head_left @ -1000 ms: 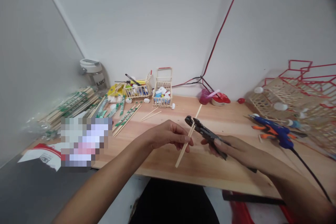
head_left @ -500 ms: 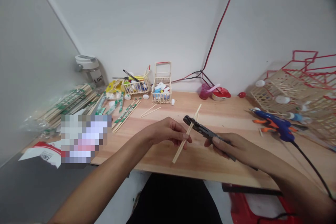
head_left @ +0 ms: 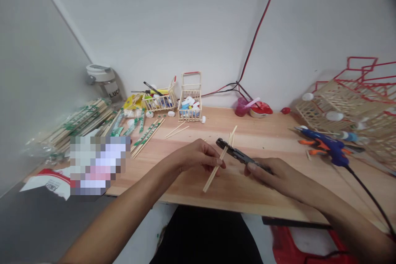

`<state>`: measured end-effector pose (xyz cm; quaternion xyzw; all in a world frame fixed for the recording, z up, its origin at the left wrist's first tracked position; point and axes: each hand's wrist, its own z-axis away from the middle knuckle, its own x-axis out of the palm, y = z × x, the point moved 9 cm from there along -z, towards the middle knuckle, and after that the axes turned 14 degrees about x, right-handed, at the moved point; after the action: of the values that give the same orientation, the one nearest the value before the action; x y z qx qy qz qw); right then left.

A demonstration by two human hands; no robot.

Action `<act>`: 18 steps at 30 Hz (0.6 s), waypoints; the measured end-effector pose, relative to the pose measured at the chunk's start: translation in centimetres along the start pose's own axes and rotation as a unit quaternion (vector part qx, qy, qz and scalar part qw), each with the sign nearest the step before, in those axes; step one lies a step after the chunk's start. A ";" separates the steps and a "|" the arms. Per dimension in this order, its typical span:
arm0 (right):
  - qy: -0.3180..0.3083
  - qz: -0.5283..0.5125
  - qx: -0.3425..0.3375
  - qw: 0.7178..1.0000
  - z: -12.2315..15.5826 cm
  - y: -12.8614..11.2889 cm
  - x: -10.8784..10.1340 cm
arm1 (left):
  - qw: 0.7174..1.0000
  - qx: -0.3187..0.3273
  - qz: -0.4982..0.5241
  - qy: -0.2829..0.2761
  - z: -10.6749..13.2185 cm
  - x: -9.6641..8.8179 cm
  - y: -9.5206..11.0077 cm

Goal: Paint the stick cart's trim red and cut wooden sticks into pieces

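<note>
Between the thumb and fingers of my left hand (head_left: pixel 206 157) are wooden chopsticks (head_left: pixel 212 178), slanting from lower left to upper right above the table's front part. My right hand (head_left: pixel 266 171) is wrapped round the handles of dark metal pliers (head_left: pixel 239 154). The pliers' head lies across the chopsticks just beyond my left fingertips, with the sticks' far ends poking out past it. Two thin loose sticks (head_left: pixel 177 130) rest on the table further back.
Wrapped chopsticks (head_left: pixel 83 119) are heaped at left, near a lidded jar (head_left: pixel 105 82). Two small stick-built carts (head_left: pixel 189 109) (head_left: pixel 159 102) hold bits and tools at the back. A blue glue gun (head_left: pixel 328 144) with its cord and more stick carts (head_left: pixel 343 95) occupy the right.
The pliers' handles have come closer together as my right hand tightened round them. The chopsticks and my left hand have stayed almost in place.
</note>
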<state>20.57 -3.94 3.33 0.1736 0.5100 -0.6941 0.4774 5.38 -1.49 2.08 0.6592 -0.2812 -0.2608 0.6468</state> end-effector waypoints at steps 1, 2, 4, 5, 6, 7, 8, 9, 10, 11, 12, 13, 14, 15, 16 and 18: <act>0.005 0.002 -0.001 1.000 0.0 0.1 0.0 | 1.000 -0.002 0.000 0.000 0.0 0.0 -0.1; 0.007 0.003 -0.001 1.000 0.0 0.1 0.0 | 1.000 -0.005 0.000 -0.001 0.0 0.1 -0.3; 0.005 0.000 0.001 1.000 -0.1 0.3 0.3 | 1.000 -0.010 0.003 -0.002 0.0 0.2 -0.6; 0.001 -0.004 0.003 1.000 -0.1 0.3 0.4 | 1.000 -0.013 0.006 -0.002 0.1 0.2 -0.7; -0.004 -0.008 0.005 1.000 -0.1 0.4 0.6 | 1.000 -0.016 0.010 -0.003 0.1 0.3 -0.9; -0.007 -0.012 0.005 1.000 -0.1 0.4 0.7 | 1.000 -0.019 0.015 -0.002 0.1 0.4 -1.0; -0.009 -0.016 0.005 1.000 -0.1 0.3 0.7 | 1.000 -0.022 0.020 -0.001 0.1 0.4 -1.1; -0.010 -0.020 0.006 1.000 -0.1 0.3 0.7 | 0.999 -0.024 0.024 0.002 0.1 0.4 -1.2; -0.011 -0.023 0.005 1.000 -0.2 0.2 0.7 | 0.999 -0.025 0.026 0.004 0.0 0.4 -1.2; -0.014 -0.027 0.005 1.000 -0.2 0.2 0.8 | 0.999 -0.024 0.028 0.006 0.0 0.4 -1.2; -0.017 -0.030 0.004 0.999 -0.2 0.2 0.8 | 0.999 -0.023 0.028 0.008 0.0 0.4 -1.2; -0.021 -0.033 0.003 0.999 -0.2 0.2 0.8 | 0.999 -0.023 0.027 0.009 0.0 0.3 -1.3; -0.022 -0.033 0.001 0.999 -0.2 0.2 0.9 | 0.999 -0.023 0.026 0.009 0.0 0.3 -1.3; -0.020 -0.030 -0.001 0.999 -0.2 0.2 0.8 | 0.999 -0.024 0.025 0.008 0.0 0.2 -1.4; -0.015 -0.025 -0.003 1.000 -0.2 0.2 0.8 | 0.999 -0.024 0.024 0.007 0.0 0.2 -1.5; -0.006 -0.012 -0.005 1.000 -0.3 0.2 0.8 | 0.999 -0.022 0.026 0.001 0.0 0.2 -1.6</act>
<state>20.30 -4.02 2.50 0.1607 0.5128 -0.6982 0.4731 5.57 -1.67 0.50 0.6377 -0.2922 -0.2496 0.6676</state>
